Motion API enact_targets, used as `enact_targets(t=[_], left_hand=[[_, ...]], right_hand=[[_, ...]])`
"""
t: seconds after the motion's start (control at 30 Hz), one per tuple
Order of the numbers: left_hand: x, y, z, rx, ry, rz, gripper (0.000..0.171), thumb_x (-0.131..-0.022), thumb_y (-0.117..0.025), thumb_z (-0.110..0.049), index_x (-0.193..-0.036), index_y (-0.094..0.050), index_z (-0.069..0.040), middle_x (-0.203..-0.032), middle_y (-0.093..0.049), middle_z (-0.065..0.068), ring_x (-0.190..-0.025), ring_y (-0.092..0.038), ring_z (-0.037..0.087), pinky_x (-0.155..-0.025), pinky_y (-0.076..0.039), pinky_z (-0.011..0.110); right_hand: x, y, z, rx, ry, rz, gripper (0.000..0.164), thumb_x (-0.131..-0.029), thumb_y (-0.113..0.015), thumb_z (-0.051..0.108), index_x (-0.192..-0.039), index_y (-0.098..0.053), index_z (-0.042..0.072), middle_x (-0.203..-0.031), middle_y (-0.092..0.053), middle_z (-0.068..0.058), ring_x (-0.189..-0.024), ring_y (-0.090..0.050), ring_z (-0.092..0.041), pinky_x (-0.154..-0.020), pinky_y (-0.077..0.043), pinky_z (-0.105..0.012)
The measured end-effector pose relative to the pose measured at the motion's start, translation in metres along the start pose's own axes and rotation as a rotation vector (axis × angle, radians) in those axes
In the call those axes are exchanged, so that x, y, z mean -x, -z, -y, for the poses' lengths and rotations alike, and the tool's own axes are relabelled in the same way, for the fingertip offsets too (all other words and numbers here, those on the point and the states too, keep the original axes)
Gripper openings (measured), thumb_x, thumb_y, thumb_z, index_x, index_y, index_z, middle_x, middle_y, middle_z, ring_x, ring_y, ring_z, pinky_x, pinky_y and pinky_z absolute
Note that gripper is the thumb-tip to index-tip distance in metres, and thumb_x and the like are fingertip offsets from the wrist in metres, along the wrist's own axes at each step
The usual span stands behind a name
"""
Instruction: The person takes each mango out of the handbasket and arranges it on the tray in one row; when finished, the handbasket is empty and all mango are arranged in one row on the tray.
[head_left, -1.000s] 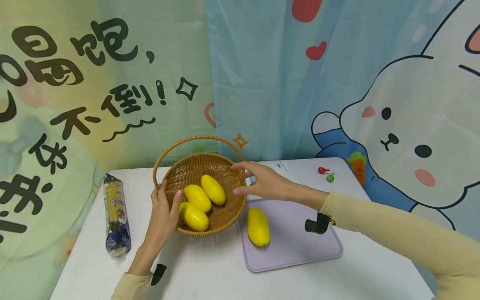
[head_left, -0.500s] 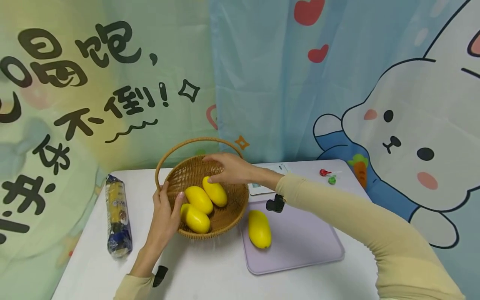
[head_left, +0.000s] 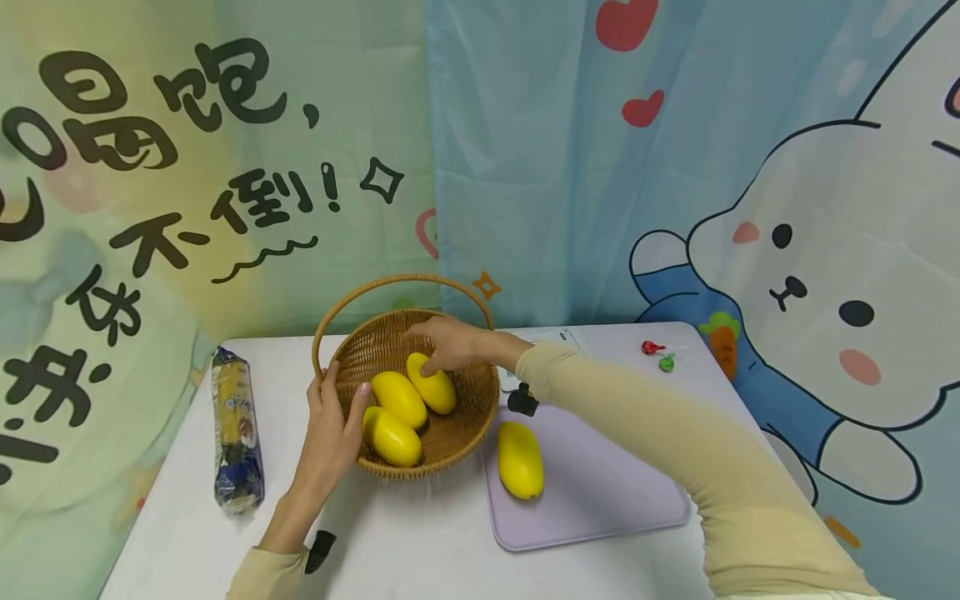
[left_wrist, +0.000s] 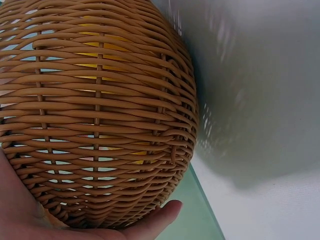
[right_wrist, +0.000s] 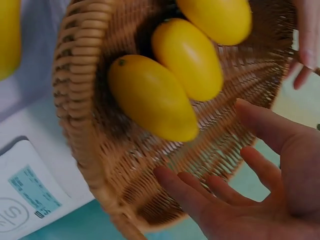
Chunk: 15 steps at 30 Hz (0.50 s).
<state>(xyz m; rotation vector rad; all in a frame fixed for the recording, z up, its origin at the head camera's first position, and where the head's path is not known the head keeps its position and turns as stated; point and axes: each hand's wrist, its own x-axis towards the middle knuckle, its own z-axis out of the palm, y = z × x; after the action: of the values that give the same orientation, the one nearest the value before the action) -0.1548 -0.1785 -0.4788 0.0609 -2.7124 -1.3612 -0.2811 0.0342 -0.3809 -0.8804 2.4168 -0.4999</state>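
A wicker basket (head_left: pixel 367 333) with a tall handle is tilted toward me, with three yellow mangoes inside. My left hand (head_left: pixel 327 429) grips its left side, thumb over the rim; the left wrist view shows the woven basket wall (left_wrist: pixel 100 115) up close. Reaching in over the far right rim, my right hand (head_left: pixel 453 343) overlaps the uppermost mango (head_left: pixel 435 393) in the head view. The right wrist view has its fingers spread apart, holding nothing, just beside that mango (right_wrist: pixel 152 97). Another mango (head_left: pixel 520 460) lies on a lilac tray (head_left: pixel 600 500) to the right.
A long packet (head_left: pixel 237 429) in blue and yellow wrapping lies at the table's left. Two small sweets, a red one (head_left: pixel 652 347) and a green one (head_left: pixel 667 362), lie at the back right. A white card-like item (right_wrist: pixel 30 185) sits behind the tray. A printed curtain (head_left: pixel 510 167) hangs behind.
My right hand has moved left from the basket's right rim to over the uppermost mango. The left hand keeps its grip, and the mangoes stay in place.
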Motion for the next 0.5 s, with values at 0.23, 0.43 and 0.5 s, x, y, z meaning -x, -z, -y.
enact_targets(t=[0.23,0.43,0.5], left_hand=[[0.001,-0.001,0.001,0.002,0.012,0.009,0.082,-0.105,-0.033,-0.061,-0.165,-0.005,-0.013,-0.167,0.0,0.027,-0.151,-0.021,0.05,-0.117,-0.028,0.067],[0.001,0.0,0.001,0.0,0.01,0.008,0.082,-0.105,-0.033,-0.061,-0.165,-0.005,-0.013,-0.167,0.001,0.026,-0.151,-0.021,0.051,-0.117,-0.027,0.067],[0.001,0.0,0.001,0.004,0.008,0.004,0.081,-0.105,-0.034,-0.06,-0.165,-0.005,-0.013,-0.167,0.001,0.026,-0.151,-0.021,0.051,-0.117,-0.027,0.067]], right_hand=[[-0.01,-0.022,-0.009,0.053,-0.031,0.067,0.066,-0.095,-0.07,0.011,-0.155,-0.042,0.01,-0.16,-0.04,-0.013,-0.147,-0.039,-0.031,-0.115,-0.042,-0.045],[-0.013,-0.031,-0.011,0.11,-0.061,0.096,0.069,-0.094,-0.072,0.013,-0.156,-0.042,0.014,-0.161,-0.04,-0.01,-0.15,-0.034,-0.029,-0.118,-0.038,-0.043],[-0.015,-0.033,-0.011,0.117,-0.078,0.106,0.07,-0.095,-0.072,0.014,-0.157,-0.04,0.015,-0.162,-0.038,-0.01,-0.151,-0.033,-0.028,-0.119,-0.038,-0.042]])
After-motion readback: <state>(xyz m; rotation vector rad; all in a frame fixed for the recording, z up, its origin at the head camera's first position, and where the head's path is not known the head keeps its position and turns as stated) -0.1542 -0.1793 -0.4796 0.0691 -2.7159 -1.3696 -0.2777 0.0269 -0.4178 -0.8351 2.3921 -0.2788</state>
